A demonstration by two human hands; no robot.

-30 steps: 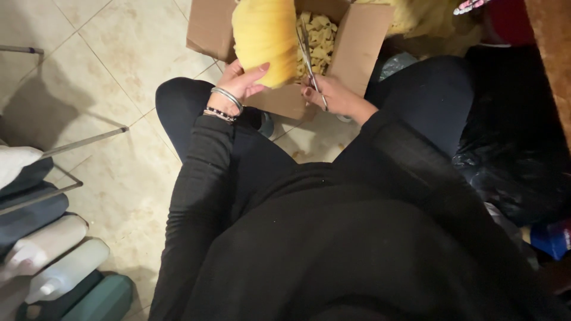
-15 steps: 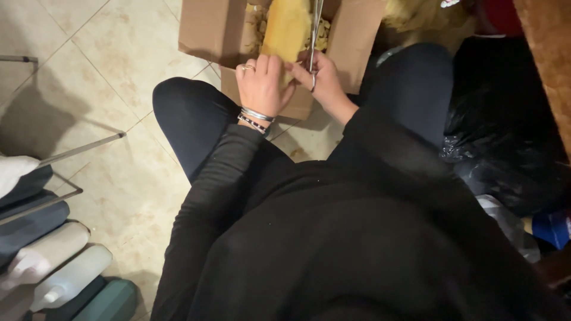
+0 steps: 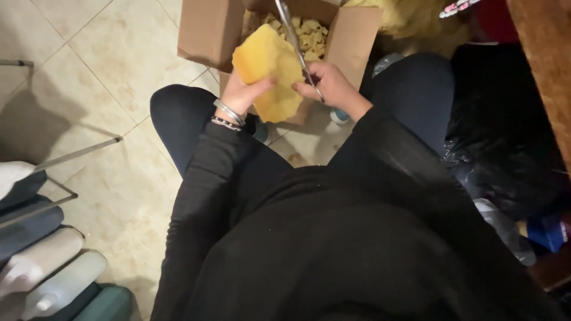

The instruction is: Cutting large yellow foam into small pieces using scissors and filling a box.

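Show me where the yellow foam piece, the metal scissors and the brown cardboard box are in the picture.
yellow foam piece (image 3: 267,68), head view, on its flat upper face.
metal scissors (image 3: 291,30), head view, on the blades above the right hand.
brown cardboard box (image 3: 205,30), head view, on its left outer flap.

Seen from above, both arms reach forward toward twelve o'clock, sleeved in black down to the wrists. The left hand (image 3: 244,89) sits at about eleven o'clock, palm turned inward, thumb stretched to three o'clock and pressing against what it grips, fingers hidden behind (two bands circle this wrist). The right hand (image 3: 327,86) lies just beside it at one o'clock, knuckles up, fingers curled shut around a handle, nails showing dark. The forearms converge in a narrow V from the shoulders at six o'clock. Both knees, bent and spread, flank the arms at ten and two o'clock
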